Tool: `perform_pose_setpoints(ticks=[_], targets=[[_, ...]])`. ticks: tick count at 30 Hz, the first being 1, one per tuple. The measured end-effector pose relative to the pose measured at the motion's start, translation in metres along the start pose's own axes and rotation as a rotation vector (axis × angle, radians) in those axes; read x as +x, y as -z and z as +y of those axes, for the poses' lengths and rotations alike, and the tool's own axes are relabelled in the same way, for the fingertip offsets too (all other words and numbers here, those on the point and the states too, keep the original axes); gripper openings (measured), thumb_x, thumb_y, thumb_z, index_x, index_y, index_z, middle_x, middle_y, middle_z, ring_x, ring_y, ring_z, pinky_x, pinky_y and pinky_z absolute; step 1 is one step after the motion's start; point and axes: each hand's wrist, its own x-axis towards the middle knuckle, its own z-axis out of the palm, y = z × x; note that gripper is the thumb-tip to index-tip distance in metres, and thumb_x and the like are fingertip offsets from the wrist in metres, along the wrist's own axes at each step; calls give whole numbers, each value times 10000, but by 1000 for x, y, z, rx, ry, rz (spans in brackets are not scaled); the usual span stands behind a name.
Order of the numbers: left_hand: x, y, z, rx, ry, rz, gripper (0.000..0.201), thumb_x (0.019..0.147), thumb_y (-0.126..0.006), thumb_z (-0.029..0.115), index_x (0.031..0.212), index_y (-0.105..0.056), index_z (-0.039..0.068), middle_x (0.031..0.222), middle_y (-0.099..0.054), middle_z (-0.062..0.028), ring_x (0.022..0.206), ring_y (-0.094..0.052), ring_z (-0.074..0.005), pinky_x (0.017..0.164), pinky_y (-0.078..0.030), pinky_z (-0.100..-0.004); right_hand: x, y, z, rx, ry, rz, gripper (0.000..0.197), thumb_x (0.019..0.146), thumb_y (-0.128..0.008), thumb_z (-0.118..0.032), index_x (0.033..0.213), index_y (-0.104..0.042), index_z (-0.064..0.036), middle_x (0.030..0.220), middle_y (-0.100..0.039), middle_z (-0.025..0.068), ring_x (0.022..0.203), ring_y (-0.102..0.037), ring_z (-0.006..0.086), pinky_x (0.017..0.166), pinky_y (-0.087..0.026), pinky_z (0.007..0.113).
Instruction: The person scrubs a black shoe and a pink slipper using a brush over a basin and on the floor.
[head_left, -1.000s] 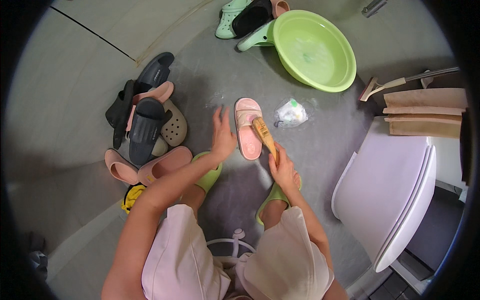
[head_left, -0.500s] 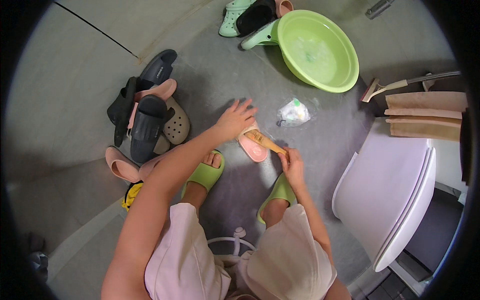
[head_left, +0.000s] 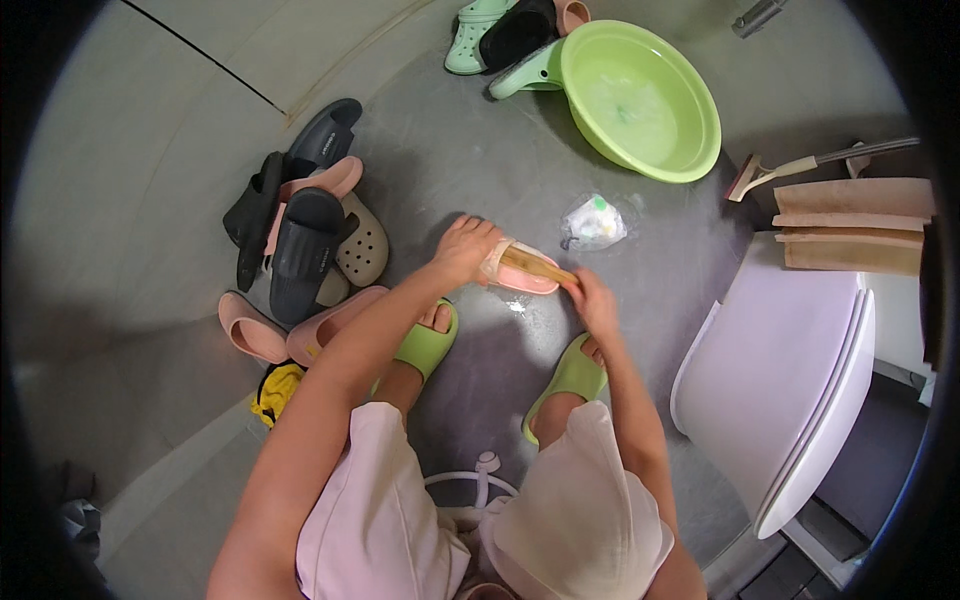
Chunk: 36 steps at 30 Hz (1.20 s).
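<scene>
My left hand (head_left: 468, 249) is closed around the toe end of a pink slipper (head_left: 541, 288) above the grey floor. In my right hand (head_left: 594, 303) is the handle end of a wooden brush (head_left: 537, 264). The brush's head reaches into the slipper's opening under the strap, so its bristles are hidden. The slipper lies roughly sideways, its heel toward my right hand. Wet foam (head_left: 516, 308) shows on the floor just below it.
A green basin (head_left: 640, 110) with soapy water stands at the far right beside other footwear. A clear plastic bag (head_left: 596, 222) lies before it. Piled slippers (head_left: 305, 245) are at the left, a white toilet (head_left: 770, 390) at the right. Green slippers (head_left: 567, 378) are on my feet.
My left hand has gone from spread fingers to a grip on the slipper. The slipper has turned from pointing toward me to lying sideways, and the brush has turned slightly with it.
</scene>
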Motion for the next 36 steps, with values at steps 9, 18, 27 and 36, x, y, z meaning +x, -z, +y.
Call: perform_pose_setpoints(ticks=[9, 18, 27, 36], targets=[[6, 4, -4, 90, 65, -91, 835, 507, -925, 271, 1245, -561, 127, 1195, -590, -71, 1194, -529, -265, 1080, -339, -403, 33, -36, -47, -218, 193, 15, 206, 913, -635, -263, 1037, -596, -103, 902, -639, 129, 828, -639, 345, 710, -523, 457], [-2, -2, -6, 101, 16, 11, 873, 525, -917, 316, 1291, -542, 129, 1234, -587, -87, 1226, -524, -262, 1108, -306, -441, 2, 5, 5, -229, 2, -16, 218, 922, -640, -307, 975, -599, -100, 918, -638, 149, 850, -637, 376, 682, -517, 476], [-5, -1, 8, 196, 57, -19, 860, 591, -882, 290, 1332, -493, 91, 1291, -554, -98, 1257, -498, -267, 1148, -268, -460, 33, -42, -51, 7, 11, -71, 388, 960, -551, -439, 986, -731, -97, 915, -707, 171, 840, -675, 368, 760, -536, 462], [-10, -1, 7, 205, 32, 24, 884, 586, -878, 278, 1343, -473, 63, 1289, -540, -127, 1268, -481, -289, 1140, -278, -462, 18, -5, -3, 19, -224, -298, 460, 971, -507, -493, 962, -752, -104, 934, -716, 158, 877, -672, 378, 779, -518, 457]])
